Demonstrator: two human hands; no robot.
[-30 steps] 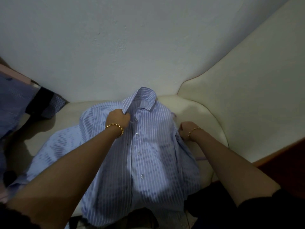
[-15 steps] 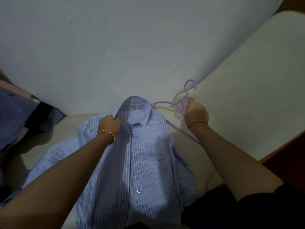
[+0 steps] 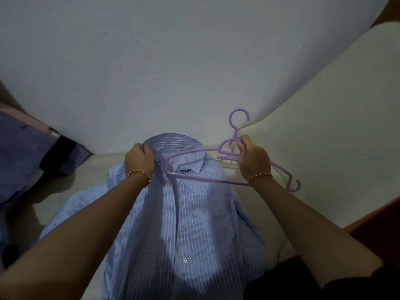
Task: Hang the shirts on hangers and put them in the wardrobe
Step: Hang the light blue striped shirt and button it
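L grip holds shirt; R grip hanger.

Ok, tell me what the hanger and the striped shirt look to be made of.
The hanger looks like moulded plastic, matt lilac: thin one-piece bars and hook. The striped shirt looks woven, probably cotton or a blend, soft and matt: it creases and drapes.

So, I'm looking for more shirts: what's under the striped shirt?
The striped shirt lies on a cream seat, which shows around its edges. Anything beneath its middle is covered.
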